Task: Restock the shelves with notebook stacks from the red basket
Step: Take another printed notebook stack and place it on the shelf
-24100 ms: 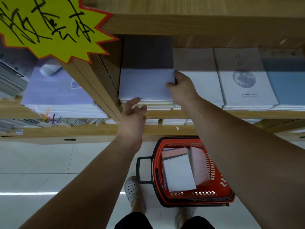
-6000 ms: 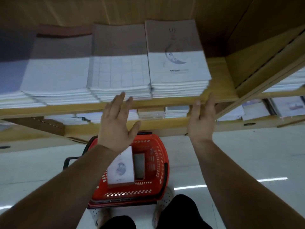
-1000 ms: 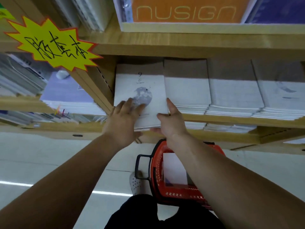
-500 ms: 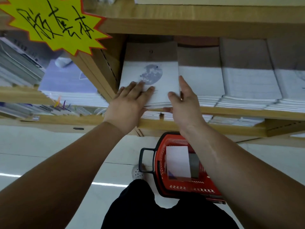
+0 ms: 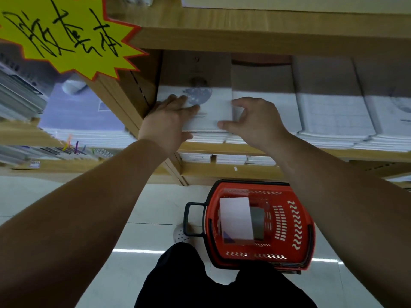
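Stationery shop: promo sign [image 5: 66, 34], shelves [image 5: 266, 34] w/ notebook stacks [image 5: 333, 112], red basket [image 5: 308, 218].

Basket [image 5: 305, 218]: red, black handle, wavy slot pattern. Starburst sign [image 5: 57, 30]: yellow, red border, black handwriting. Moon notebook [image 5: 213, 107]: white, grey disc. Neighbouring stack [image 5: 333, 114]: white, faint grid. Left stack [image 5: 77, 117]: lavender. Shelving [image 5: 266, 30]: pale wood.

The sign [image 5: 60, 34] is cut off by the top and left edges; the back half of the moon stack [image 5: 213, 107] lies in deep shadow, and the print on its cover is too blurred to read; the left hand [image 5: 169, 121] lies flat on the cover and hides its lower left corner; the right hand [image 5: 255, 121] curls round its right edge, fingertips smeared; the last stack [image 5: 395, 112] runs out at right; the basket [image 5: 295, 218] is partly hidden by the right forearm [image 5: 355, 207] and the trousers [image 5: 222, 285].
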